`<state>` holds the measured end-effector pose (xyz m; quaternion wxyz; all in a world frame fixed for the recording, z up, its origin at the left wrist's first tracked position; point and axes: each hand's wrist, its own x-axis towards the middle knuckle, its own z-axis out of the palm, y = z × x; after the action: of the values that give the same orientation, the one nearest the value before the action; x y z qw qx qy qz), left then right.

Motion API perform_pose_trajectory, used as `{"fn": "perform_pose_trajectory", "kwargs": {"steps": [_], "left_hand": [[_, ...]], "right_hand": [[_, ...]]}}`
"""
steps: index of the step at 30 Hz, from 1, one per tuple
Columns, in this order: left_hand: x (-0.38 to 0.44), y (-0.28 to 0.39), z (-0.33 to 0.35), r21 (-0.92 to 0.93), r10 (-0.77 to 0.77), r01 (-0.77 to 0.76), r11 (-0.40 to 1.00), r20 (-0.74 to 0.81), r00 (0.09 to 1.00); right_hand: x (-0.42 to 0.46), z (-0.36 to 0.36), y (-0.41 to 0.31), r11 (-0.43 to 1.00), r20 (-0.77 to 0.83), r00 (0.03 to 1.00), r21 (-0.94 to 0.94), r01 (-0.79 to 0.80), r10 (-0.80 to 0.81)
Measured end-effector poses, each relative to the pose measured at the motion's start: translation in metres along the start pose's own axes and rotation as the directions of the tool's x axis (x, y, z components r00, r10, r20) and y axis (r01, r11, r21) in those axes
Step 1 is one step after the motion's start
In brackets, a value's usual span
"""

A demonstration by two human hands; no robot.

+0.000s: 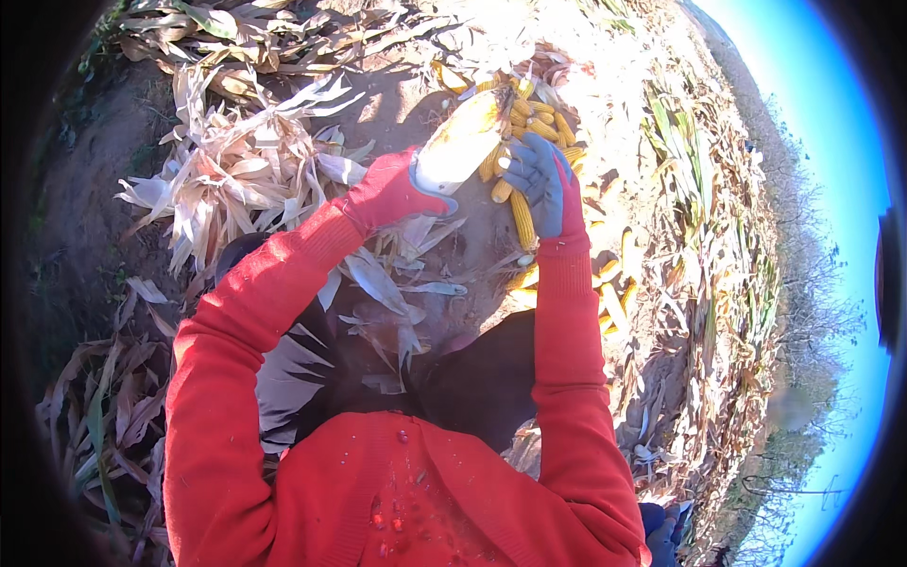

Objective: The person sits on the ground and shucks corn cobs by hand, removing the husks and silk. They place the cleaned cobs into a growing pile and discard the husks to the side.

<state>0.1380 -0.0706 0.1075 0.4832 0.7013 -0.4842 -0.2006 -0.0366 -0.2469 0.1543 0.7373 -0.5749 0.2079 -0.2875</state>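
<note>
My left hand (400,184), in a red and grey work glove, is closed around the lower end of a corn ear in its pale husk (464,138). The ear points up and to the right, its dark tip near the pile. My right hand (542,181), gloved the same way, is just right of the ear with its fingers curled; whether it grips anything is hard to see. Behind and below that hand lie husked yellow corn cobs (523,221) on the soil.
A heap of stripped dry husks (234,166) lies at the left. More yellow cobs (613,305) are on the ground beyond my right forearm. Dry corn stalks (701,283) run along the right side. Part of what looks like another person's dark clothing (662,528) shows at the lower right.
</note>
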Motion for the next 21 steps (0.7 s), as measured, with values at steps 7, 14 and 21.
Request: {"fn": "perform_pose_trajectory", "kwargs": {"steps": [7,14,21], "left_hand": [[-0.002,0.013,0.008,0.347,-0.048,0.044,0.937,0.002,0.999],[0.006,-0.012,-0.005,0.574,0.102,-0.097,0.813,0.023,0.994],[-0.011,0.026,-0.022,0.725,0.012,-0.044,0.687,0.049,0.999]], "right_hand": [[-0.015,0.056,0.038,0.877,-0.039,0.953,-0.403,0.261,-0.302],[0.000,0.109,0.106,0.915,-0.552,0.759,-0.018,0.403,-0.345],[-0.009,0.106,0.106,0.937,-0.639,0.735,0.062,0.344,-0.228]]}}
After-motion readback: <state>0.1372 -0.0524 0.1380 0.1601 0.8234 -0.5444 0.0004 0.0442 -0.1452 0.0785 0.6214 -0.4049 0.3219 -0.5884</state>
